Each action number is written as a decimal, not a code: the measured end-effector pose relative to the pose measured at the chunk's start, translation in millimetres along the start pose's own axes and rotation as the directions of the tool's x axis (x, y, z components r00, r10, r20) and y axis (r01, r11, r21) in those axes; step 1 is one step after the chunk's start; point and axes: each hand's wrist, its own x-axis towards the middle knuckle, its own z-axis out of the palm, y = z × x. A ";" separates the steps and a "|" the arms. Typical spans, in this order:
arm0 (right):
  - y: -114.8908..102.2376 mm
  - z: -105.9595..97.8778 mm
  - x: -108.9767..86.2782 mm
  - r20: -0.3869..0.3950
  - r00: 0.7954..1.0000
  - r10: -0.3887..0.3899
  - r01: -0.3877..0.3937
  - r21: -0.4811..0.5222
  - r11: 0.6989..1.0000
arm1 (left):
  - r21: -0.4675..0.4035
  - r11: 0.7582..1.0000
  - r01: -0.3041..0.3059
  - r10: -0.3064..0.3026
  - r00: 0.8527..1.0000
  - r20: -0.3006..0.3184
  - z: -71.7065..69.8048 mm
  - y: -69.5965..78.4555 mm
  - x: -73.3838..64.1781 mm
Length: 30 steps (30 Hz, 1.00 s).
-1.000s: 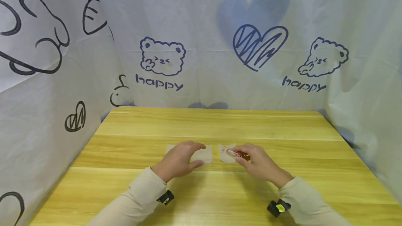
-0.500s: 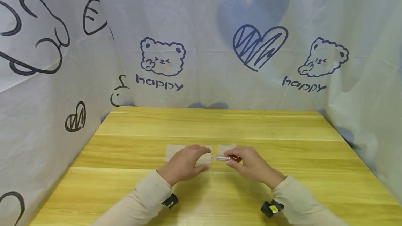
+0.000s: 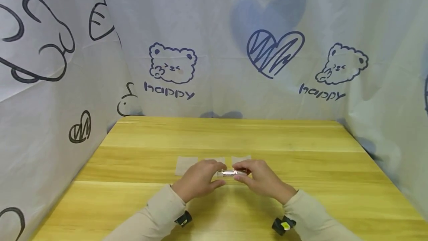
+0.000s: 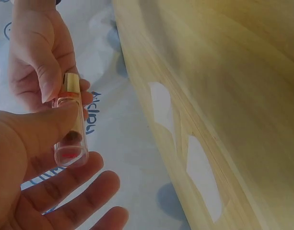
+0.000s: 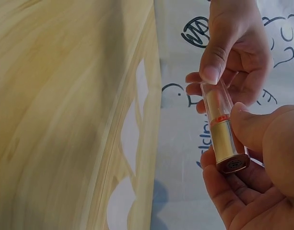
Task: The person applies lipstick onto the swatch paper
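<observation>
In the head view my right hand [image 3: 262,177] holds a lipstick [image 3: 230,173] by its gold base, thumb in front and fingers behind. The tube lies nearly level, its see-through cap pointing left. My left hand [image 3: 200,177] is around the cap end, with its thumb and index finger apart above and below it. Seen from the left wrist, the left thumb overlaps the clear cap [image 4: 72,155] and the other fingers spread out loosely. The right wrist view shows the gold base [image 5: 223,139] with a dark bottom, against the right fingers.
Three pale paper pieces lie in a row on the wooden table [image 3: 214,133]: a left one [image 3: 185,165], a middle one [image 3: 215,158] partly hidden by the left hand, and a right one [image 3: 241,158]. A printed white curtain [image 3: 217,84] stands behind the table.
My right hand has carried the lipstick left and toward me, off the right paper, and it now lies more level. My left hand has moved slightly right, so its fingers are now at the cap.
</observation>
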 end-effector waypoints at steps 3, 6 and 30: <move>-1.8 0.8 0.7 -0.002 1.000 0.011 -0.011 0.006 1.000 | -0.002 1.000 -0.018 0.018 0.999 -0.027 1.1 0.6 0.6; -3.6 0.1 2.1 0.009 1.000 0.026 -0.026 0.018 1.000 | -0.006 1.000 -0.014 0.014 0.999 -0.040 0.5 1.4 1.3; 0.4 1.2 -0.8 0.014 0.999 0.049 -0.049 0.026 0.998 | 0.003 1.000 0.003 -0.003 0.999 -0.034 -2.6 -0.4 -1.3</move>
